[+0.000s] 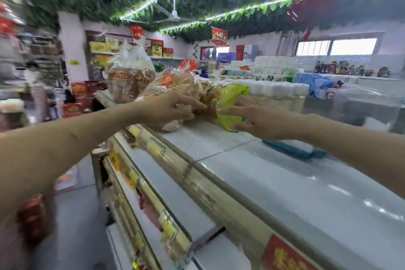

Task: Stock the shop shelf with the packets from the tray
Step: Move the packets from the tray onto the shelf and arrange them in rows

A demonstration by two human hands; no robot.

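Crinkly plastic: clear packet (pixel 173 82) and yellow-green packet (pixel 230 98) lie on the top shelf (pixel 219 144). Left hand (pixel 173 106) curls round the clear one, and right hand (pixel 258 116) is spread against the yellow-green one. Likely light, soft and crushable, so hold by the sides.

On the shelf top (pixel 219 142), a packet (pixel 197 92); bagged loaves (pixel 129 76) behind-left.

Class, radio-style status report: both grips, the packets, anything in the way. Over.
Status: left grip holds clear bread packet; right grip, fingers spread, presses yellow-green packet onto top shelf. Tight spot: bottle pack close behind.
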